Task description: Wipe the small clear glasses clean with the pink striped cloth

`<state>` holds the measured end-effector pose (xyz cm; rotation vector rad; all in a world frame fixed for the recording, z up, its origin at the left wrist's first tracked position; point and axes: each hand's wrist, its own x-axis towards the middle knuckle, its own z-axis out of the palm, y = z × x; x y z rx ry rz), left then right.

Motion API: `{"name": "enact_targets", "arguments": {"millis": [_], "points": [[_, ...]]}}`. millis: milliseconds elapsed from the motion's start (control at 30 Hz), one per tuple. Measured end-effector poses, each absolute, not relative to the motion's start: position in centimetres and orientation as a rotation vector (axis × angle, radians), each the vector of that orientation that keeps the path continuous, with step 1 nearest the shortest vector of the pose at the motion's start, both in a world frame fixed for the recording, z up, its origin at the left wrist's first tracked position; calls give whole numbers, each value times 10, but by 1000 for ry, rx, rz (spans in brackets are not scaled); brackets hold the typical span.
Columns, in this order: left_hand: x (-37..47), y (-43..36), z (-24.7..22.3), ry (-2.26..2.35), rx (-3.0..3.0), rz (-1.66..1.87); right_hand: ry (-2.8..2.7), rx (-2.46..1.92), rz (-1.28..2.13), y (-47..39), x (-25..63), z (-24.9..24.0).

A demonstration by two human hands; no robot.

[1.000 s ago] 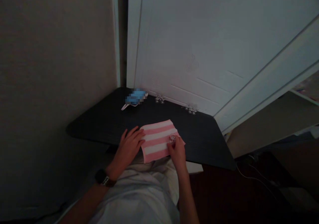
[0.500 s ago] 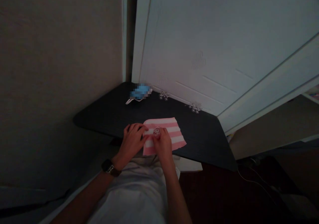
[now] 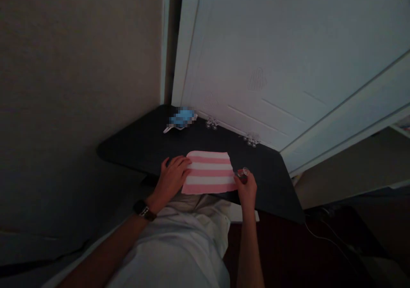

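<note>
A pink-and-white striped cloth lies flat near the front edge of the dark table. My left hand rests at its left edge, fingers stretched out and touching the cloth. Just past the cloth's right edge, my right hand pinches a small clear piece with round, ring-like ends. Its exact kind is too small to make out. Similar-looking clear pieces stand at the back, in one group left of centre and another group further right.
The black tabletop meets a wall on the left and a white panel behind. A blurred blue item with a white strap lies at the back left. Below the front edge, a white flat object shows. A cable hangs at the right.
My right hand has moved right, from the middle of the cloth to beyond its right edge, carrying the clear piece. My left hand stays at the cloth's left edge.
</note>
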<state>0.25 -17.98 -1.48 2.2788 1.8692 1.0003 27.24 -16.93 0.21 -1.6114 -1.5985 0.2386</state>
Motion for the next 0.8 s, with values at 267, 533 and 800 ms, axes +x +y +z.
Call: {"name": "enact_targets", "arguments": {"millis": [267,533,800], "points": [[-5,-176,-21,1810,2227,990,-1821,-1470,373,-162,164,-1],[-6,-174,-21,1815,2195,1017,-1571,-1642,215,-168,277,6],[-10,-171,-25,1827,2152,1037,-1767,-1465,348,-150,166,17]]}}
